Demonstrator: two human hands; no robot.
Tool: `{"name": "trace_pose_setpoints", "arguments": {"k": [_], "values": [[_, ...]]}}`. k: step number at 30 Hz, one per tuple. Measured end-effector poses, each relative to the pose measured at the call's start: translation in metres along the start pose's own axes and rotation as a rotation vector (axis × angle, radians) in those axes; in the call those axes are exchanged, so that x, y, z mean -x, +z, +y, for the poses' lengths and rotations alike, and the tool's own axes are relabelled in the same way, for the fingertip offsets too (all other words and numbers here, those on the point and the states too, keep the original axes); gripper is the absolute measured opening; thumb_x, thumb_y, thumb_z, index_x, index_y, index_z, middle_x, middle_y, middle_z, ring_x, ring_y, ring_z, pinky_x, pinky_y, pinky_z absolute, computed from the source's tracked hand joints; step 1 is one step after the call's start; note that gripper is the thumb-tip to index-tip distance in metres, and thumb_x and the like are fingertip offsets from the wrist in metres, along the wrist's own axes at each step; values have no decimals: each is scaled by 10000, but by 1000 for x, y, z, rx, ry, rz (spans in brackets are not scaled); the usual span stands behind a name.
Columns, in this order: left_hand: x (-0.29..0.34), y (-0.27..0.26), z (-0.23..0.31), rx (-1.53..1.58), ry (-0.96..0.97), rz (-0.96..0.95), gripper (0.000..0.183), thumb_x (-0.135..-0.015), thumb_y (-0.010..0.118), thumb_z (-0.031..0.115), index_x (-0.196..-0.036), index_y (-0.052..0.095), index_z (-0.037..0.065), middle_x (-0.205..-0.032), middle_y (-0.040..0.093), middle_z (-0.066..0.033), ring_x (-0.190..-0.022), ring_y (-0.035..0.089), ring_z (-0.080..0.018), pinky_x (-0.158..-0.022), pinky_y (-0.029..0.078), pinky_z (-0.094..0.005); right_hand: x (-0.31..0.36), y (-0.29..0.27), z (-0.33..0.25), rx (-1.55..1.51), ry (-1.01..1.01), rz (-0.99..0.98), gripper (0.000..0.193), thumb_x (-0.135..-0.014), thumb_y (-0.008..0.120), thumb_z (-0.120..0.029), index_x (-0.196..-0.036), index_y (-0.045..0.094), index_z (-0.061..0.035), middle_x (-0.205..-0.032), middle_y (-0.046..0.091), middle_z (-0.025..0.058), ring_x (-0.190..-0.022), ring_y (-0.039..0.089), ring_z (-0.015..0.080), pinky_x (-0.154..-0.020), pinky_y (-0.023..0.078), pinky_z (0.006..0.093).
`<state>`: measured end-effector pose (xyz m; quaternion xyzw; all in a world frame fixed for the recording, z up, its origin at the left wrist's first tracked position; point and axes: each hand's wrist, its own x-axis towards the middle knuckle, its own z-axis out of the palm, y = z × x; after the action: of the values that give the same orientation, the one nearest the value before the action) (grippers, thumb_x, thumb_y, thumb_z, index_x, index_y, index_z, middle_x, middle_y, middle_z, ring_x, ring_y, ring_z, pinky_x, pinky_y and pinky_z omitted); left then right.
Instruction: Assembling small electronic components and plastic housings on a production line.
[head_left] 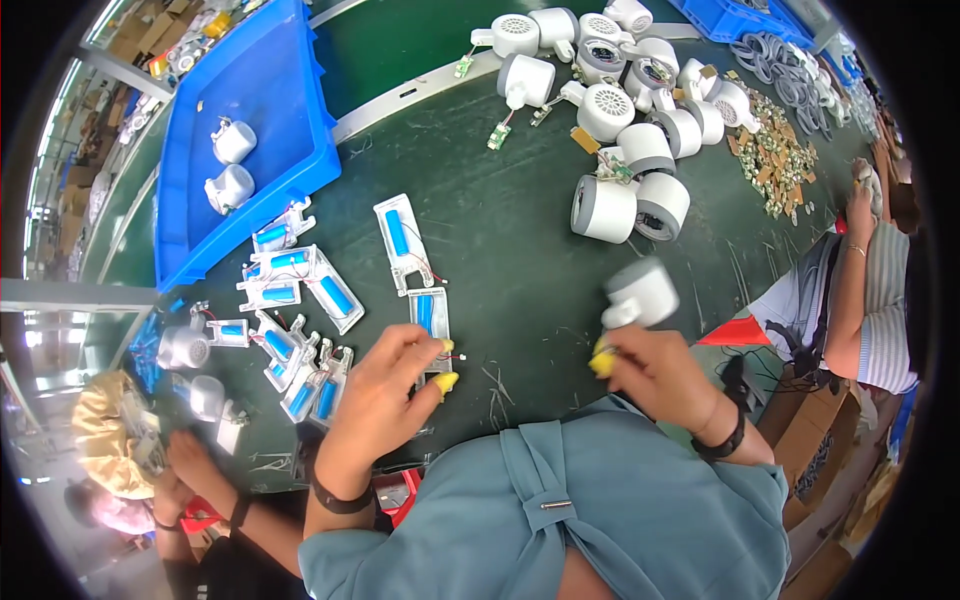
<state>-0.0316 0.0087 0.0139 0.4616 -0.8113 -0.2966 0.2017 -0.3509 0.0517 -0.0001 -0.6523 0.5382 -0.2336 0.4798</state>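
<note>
My right hand (665,375), yellow covers on its fingertips, is closed at the neck of a white fan head (645,290), which is blurred by motion just above it. My left hand (385,395) has its thumb and forefinger apart, also in yellow covers. They reach over the lower part of a white plastic handle shell (442,315) lying on the table; a blue battery (424,312) sits inside it. Thin wires with a small plug come out beside those fingertips. A second shell (401,250) with a blue battery lies just beyond.
Several battery shells (280,345) lie left. A blue tray (325,150) holds two white parts. Several fan heads (605,110) are gathered far right, beside small circuit boards (775,150) and grey rings (785,75). Co-workers' hands show at left (190,470) and right (862,210).
</note>
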Motion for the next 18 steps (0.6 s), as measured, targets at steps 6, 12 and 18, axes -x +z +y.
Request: {"name": "trace_pose_setpoints", "arguments": {"k": [6, 12, 18], "values": [[1, 18, -4, 60, 48, 72, 215, -776, 657, -42, -986, 642, 2, -935, 630, -117, -727, 643, -218, -635, 505, -297, -69, 37, -19, -292, 54, -351, 159, -940, 517, -106, -1059, 568, -15, -789, 649, 52, -635, 621, 106, -559, 495, 240], [5, 25, -14, 487, -256, 20, 186, -868, 570, -59, -1038, 637, -24, -886, 663, -96, -701, 656, -131, -613, 529, -246, -100, 53, -16, -678, 161, -461, 210, -995, 475, -202, -1084, 554, -29, -854, 623, 16, -707, 594, 81, -587, 493, 229], [-4, 23, -8, 573, -293, -31, 184, -887, 563, -51, -1054, 636, -25, -874, 648, -72, -693, 649, -105, -598, 524, -227, -97, 56, -13, -837, 109, -518, 223, -1001, 458, -121, -1173, 537, -2, -991, 627, 56, -826, 621, 123, -696, 530, 255]]}}
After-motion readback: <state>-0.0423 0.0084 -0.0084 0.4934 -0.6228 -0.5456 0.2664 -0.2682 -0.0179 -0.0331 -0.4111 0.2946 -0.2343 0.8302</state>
